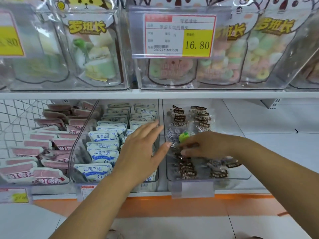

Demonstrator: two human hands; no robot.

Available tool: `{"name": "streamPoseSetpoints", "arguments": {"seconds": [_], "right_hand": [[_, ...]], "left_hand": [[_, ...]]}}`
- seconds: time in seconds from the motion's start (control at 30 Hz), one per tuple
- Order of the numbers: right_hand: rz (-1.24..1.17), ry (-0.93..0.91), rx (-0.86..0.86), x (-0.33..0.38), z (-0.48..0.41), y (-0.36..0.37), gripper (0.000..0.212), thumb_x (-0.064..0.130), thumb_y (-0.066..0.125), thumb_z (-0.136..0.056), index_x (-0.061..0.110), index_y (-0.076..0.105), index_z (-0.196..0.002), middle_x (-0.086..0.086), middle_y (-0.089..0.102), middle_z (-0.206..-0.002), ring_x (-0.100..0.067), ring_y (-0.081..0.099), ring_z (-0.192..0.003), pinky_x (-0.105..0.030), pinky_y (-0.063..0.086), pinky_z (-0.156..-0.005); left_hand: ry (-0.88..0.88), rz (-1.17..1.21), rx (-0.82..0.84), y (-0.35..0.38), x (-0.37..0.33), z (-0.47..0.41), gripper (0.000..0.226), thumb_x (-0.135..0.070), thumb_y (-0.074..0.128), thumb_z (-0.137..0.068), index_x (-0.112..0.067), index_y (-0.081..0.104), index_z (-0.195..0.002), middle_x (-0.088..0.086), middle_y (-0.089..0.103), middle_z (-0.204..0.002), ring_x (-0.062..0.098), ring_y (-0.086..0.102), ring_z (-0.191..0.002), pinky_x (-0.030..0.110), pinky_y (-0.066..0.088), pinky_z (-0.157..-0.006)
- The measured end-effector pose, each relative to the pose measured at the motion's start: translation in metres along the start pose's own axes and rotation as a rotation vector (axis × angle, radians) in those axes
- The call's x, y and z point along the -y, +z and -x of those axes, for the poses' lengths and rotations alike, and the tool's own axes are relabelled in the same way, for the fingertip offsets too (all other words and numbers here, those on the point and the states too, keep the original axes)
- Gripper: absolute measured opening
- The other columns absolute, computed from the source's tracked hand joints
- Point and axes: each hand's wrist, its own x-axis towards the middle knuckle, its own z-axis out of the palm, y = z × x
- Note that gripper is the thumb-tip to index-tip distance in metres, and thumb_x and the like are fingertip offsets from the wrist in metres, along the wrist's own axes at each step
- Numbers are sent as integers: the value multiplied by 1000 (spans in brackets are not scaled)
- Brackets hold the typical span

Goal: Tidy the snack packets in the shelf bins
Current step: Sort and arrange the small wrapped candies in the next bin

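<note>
Three clear bins sit on the lower shelf. The left bin holds pink snack packets [43, 145], the middle bin [82, 135] holds white-and-blue packets [103, 152], and the right bin [241, 176] holds clear packets with dark brown labels [186, 168]. My left hand [141, 149] hovers over the middle bin with fingers straight, its tips near the divider between the bins. My right hand [205, 144] reaches into the right bin and pinches a clear brown-label packet [177, 149] with its fingertips. A small green piece [183, 136] shows just above that hand.
The upper shelf carries clear bins of large candy bags [96, 54] and a price tag reading 16.80 [179, 35]. Bare white shelf [276, 135] lies right of the right bin. An orange strip [155, 204] runs below the shelf edge, with small price labels on it.
</note>
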Motion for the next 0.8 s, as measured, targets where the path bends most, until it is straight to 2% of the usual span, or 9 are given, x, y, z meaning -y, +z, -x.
{"name": "streamPoseSetpoints", "arguments": {"seconds": [0.1, 0.2, 0.37, 0.43, 0.5, 0.57, 0.63, 0.7, 0.8], "right_hand": [[-95, 68, -345, -7, -28, -15, 49, 53, 54, -89, 27, 54, -130, -2, 60, -121, -18, 56, -111, -31, 45, -92], [2, 219, -363, -9, -57, -13, 77, 43, 69, -81, 22, 32, -145, -13, 33, -145, -30, 33, -135, -39, 34, -109], [129, 67, -468, -25, -57, -2, 22, 28, 75, -76, 26, 62, -93, -5, 47, -121, -29, 41, -121, -38, 41, -100], [211, -75, -417, -26, -45, 8, 13, 30, 75, -77, 29, 63, -83, 0, 54, -113, -25, 49, -111, -39, 46, -95], [153, -93, -195, -21, -31, 7, 13, 36, 65, -86, 25, 58, -84, 3, 58, -95, -22, 57, -96, -36, 49, -83], [54, -48, -72, -15, -28, -11, 36, 50, 50, -92, 16, 60, -91, -3, 59, -83, -23, 59, -83, -34, 46, -73], [-27, 2, -265, -13, -39, -30, 40, 53, 47, -93, 17, 62, -100, -1, 57, -91, -21, 59, -86, -32, 46, -74], [73, 57, -374, -8, -53, -35, 38, 47, 55, -91, 23, 57, -121, -2, 50, -119, -23, 53, -110, -36, 46, -90], [353, 55, -98, -2, -75, -4, 22, 30, 55, -93, 22, 63, -113, -4, 57, -120, -18, 56, -101, -34, 48, -90]], "left_hand": [[-8, 12, 16, -1, -1, -2, 68, -69, 18, -91, -37, 20, -150, -21, 12, -157, -1, 7, -143, 25, 5, -115], [-16, 37, 25, -4, -1, -2, 64, -64, 26, -92, -37, 23, -150, -23, 13, -156, -2, 8, -142, 25, 7, -115], [-24, 71, 27, -5, 1, -3, 62, -62, 33, -92, -37, 27, -148, -24, 17, -154, -3, 11, -140, 23, 9, -114], [-31, 80, 33, -4, 0, -3, 62, -62, 33, -91, -38, 27, -148, -24, 17, -154, -3, 11, -141, 25, 10, -115], [-30, 80, 41, -5, -1, -3, 62, -63, 32, -91, -39, 25, -148, -24, 15, -155, -3, 10, -141, 25, 8, -115], [-33, 78, 42, -5, -2, -3, 62, -62, 31, -92, -39, 24, -149, -25, 14, -155, -3, 9, -141, 22, 6, -113], [-35, 75, 48, -6, -2, -2, 61, -62, 31, -92, -39, 23, -149, -25, 13, -155, -3, 9, -141, 21, 5, -111], [-38, 87, 48, -6, -1, -3, 61, -62, 33, -92, -39, 25, -148, -25, 15, -155, -4, 10, -140, 22, 8, -112], [-55, 117, 50, -6, -1, -3, 60, -61, 38, -91, -39, 29, -147, -26, 18, -153, -5, 13, -139, 26, 13, -116]]}}
